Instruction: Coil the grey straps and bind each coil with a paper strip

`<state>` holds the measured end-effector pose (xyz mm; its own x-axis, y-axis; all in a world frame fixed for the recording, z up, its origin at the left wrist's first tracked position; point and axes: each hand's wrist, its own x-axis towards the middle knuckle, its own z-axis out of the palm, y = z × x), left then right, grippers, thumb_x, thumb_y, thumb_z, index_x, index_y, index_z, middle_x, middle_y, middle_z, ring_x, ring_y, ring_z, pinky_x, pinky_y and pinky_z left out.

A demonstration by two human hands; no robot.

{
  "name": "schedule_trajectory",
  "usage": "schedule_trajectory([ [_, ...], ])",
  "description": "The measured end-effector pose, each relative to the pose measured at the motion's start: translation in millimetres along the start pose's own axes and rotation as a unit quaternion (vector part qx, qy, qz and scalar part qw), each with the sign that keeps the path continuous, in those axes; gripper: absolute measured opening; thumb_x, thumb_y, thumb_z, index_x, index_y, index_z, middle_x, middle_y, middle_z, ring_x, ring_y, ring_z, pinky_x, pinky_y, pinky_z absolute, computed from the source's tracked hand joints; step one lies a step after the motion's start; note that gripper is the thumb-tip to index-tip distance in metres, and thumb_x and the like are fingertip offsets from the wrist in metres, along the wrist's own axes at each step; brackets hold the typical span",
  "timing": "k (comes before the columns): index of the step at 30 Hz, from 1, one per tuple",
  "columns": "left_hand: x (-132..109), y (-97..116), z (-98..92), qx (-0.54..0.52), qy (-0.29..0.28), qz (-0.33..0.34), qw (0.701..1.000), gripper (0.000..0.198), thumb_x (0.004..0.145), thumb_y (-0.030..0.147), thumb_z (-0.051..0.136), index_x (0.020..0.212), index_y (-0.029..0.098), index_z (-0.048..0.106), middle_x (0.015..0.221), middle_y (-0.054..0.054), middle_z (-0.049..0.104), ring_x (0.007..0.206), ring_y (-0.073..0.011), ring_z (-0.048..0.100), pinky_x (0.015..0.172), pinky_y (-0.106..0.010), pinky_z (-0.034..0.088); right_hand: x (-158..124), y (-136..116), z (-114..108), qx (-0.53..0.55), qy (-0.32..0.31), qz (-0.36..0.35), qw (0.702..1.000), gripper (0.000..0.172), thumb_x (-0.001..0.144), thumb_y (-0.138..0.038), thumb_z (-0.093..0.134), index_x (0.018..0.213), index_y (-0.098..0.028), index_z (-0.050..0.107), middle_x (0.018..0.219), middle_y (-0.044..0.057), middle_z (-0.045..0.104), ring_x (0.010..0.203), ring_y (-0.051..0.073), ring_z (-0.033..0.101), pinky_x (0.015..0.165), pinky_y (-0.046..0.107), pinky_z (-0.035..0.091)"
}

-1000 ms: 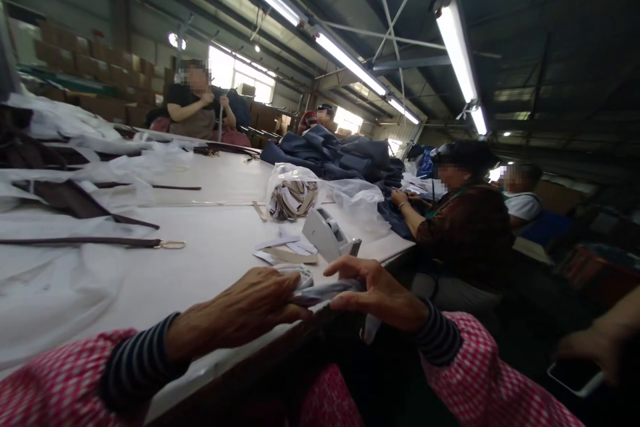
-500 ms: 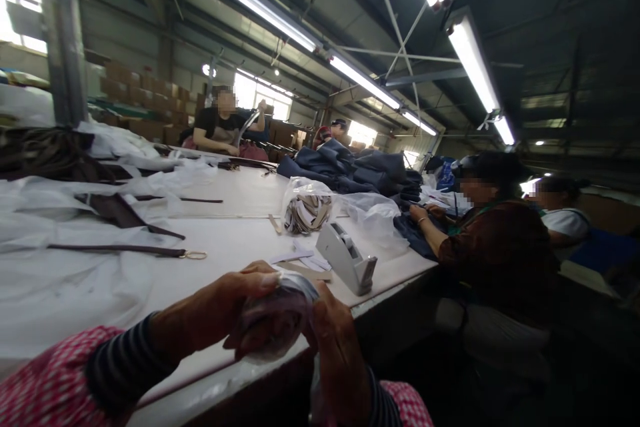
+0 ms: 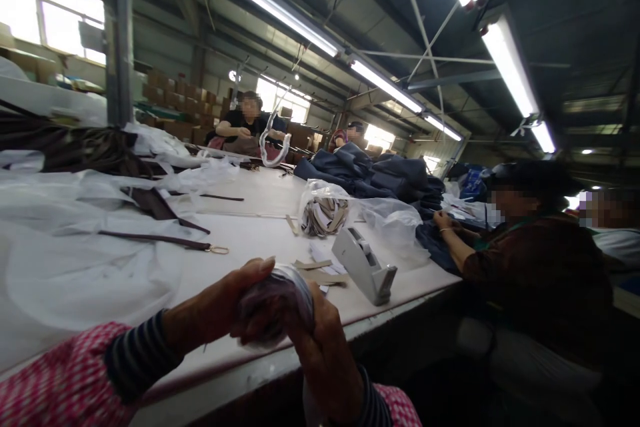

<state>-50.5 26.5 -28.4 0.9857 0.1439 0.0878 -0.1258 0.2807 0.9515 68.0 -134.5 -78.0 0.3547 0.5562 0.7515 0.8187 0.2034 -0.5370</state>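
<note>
My left hand (image 3: 225,300) grips one side of a ring-shaped roll of translucent whitish plastic (image 3: 295,277), its thumb on top. Closed round the other side is my right hand (image 3: 323,340); both hold the roll above the table's front edge. Whether it is tape or film I cannot tell. Just beyond stands a grey tape dispenser (image 3: 363,265), with loose beige and white strips (image 3: 320,275) beside it. A clear bag of rolled strips (image 3: 324,210) lies behind these. Left of them rests a dark brown strap (image 3: 160,240) ending in a gold-coloured ring (image 3: 219,249).
Translucent plastic sheeting (image 3: 75,267) and brown straps (image 3: 65,147) cover the table's left side. Dark blue fabric (image 3: 370,170) is heaped at the back. A co-worker (image 3: 545,247) handles blue fabric at the right; another person (image 3: 245,127) sits across the table, near a looped white strip (image 3: 274,159).
My view has turned left, so the table things appear shifted right. Both hands still hold the plastic roll, the right fingers now further round it. The person across the table has lowered a raised hand.
</note>
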Motion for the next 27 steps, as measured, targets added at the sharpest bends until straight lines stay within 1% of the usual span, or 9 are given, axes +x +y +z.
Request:
schedule_trajectory([
  [2, -1, -5, 5.3, -0.013, 0.048, 0.011, 0.999, 0.079, 0.080, 0.084, 0.050, 0.049, 0.012, 0.060, 0.039, -0.003, 0.047, 0.035, -0.0113, 0.039, 0.039, -0.024, 0.023, -10, 12, 7, -0.035, 0.006, -0.048, 0.998, 0.056, 0.102, -0.042, 0.053, 0.155, -0.031, 0.036, 0.142, 0.010, 0.058, 0.128, 0.029, 0.059, 0.103, 0.045, 0.056],
  [7, -4, -7, 15.4, -0.023, 0.145, 0.049, 0.988, 0.070, 0.086, 0.076, 0.056, 0.062, 0.011, 0.065, 0.055, -0.005, 0.060, 0.048, -0.0136, 0.050, 0.048, -0.024, 0.036, -1, 20, 9, -0.080, -0.056, -0.121, 0.988, 0.036, 0.103, -0.029, 0.048, 0.138, -0.033, 0.052, 0.145, 0.010, 0.054, 0.135, 0.031, 0.053, 0.107, 0.051, 0.052],
  [10, -11, 12, 12.9, 0.021, 0.136, 0.064, 0.988, 0.054, 0.091, 0.064, 0.060, 0.080, 0.012, 0.069, 0.072, -0.006, 0.068, 0.066, -0.0177, 0.059, 0.063, -0.027, 0.047, 28, 0, 2, -0.107, -0.077, -0.085, 0.988, 0.026, 0.105, -0.034, 0.044, 0.127, -0.024, 0.053, 0.119, 0.014, 0.065, 0.108, 0.029, 0.066, 0.088, 0.044, 0.060],
  [13, -24, 42, 3.0, 0.136, 0.099, 0.104, 0.980, 0.048, 0.093, 0.061, 0.059, 0.092, 0.015, 0.070, 0.097, -0.007, 0.068, 0.086, -0.0213, 0.061, 0.079, -0.030, 0.048, 56, -28, -3, -0.154, -0.121, -0.101, 0.975, 0.014, 0.101, -0.029, 0.048, 0.110, -0.018, 0.052, 0.095, 0.010, 0.063, 0.081, 0.026, 0.066, 0.067, 0.037, 0.058],
  [15, -32, 59, -5.4, 0.271, 0.063, 0.123, 0.953, 0.050, 0.090, 0.065, 0.061, 0.097, 0.017, 0.073, 0.110, -0.007, 0.065, 0.096, -0.0240, 0.059, 0.084, -0.030, 0.046, 67, -41, 2, -0.231, -0.134, -0.158, 0.951, 0.012, 0.096, -0.018, 0.051, 0.108, -0.016, 0.051, 0.093, 0.010, 0.060, 0.076, 0.026, 0.064, 0.057, 0.035, 0.053],
  [17, -39, 67, -14.3, 0.417, 0.040, 0.109, 0.902, 0.048, 0.084, 0.064, 0.070, 0.103, 0.020, 0.073, 0.113, -0.005, 0.063, 0.100, -0.0248, 0.057, 0.085, -0.030, 0.044, 68, -45, 13, -0.305, -0.156, -0.202, 0.917, 0.017, 0.093, -0.008, 0.049, 0.108, -0.014, 0.051, 0.094, 0.010, 0.060, 0.075, 0.025, 0.062, 0.051, 0.032, 0.048],
  [20, -45, 52, -30.3, 0.542, 0.019, 0.080, 0.836, 0.034, 0.088, 0.052, 0.074, 0.103, 0.021, 0.071, 0.103, -0.003, 0.064, 0.098, -0.0221, 0.055, 0.088, -0.029, 0.043, 57, -34, 31, -0.332, -0.227, -0.201, 0.893, 0.016, 0.093, -0.005, 0.051, 0.106, -0.015, 0.052, 0.095, 0.009, 0.060, 0.075, 0.024, 0.062, 0.050, 0.030, 0.047],
  [22, -49, 30, -42.9, 0.544, -0.007, 0.103, 0.833, 0.029, 0.094, 0.048, 0.067, 0.102, 0.020, 0.070, 0.102, -0.005, 0.063, 0.099, -0.0215, 0.054, 0.090, -0.030, 0.043, 49, -23, 36, -0.282, -0.299, -0.172, 0.895, 0.015, 0.095, -0.013, 0.058, 0.109, -0.015, 0.052, 0.102, 0.009, 0.061, 0.081, 0.023, 0.064, 0.056, 0.030, 0.052],
  [27, -57, -21, -64.3, 0.492, -0.044, 0.235, 0.837, 0.021, 0.100, 0.033, 0.061, 0.115, 0.019, 0.064, 0.109, -0.011, 0.062, 0.105, -0.0236, 0.053, 0.093, -0.036, 0.047, 46, -4, 17, -0.062, -0.439, -0.108, 0.890, 0.046, 0.094, -0.025, 0.069, 0.134, -0.023, 0.047, 0.129, 0.007, 0.056, 0.115, 0.021, 0.061, 0.093, 0.030, 0.055],
])
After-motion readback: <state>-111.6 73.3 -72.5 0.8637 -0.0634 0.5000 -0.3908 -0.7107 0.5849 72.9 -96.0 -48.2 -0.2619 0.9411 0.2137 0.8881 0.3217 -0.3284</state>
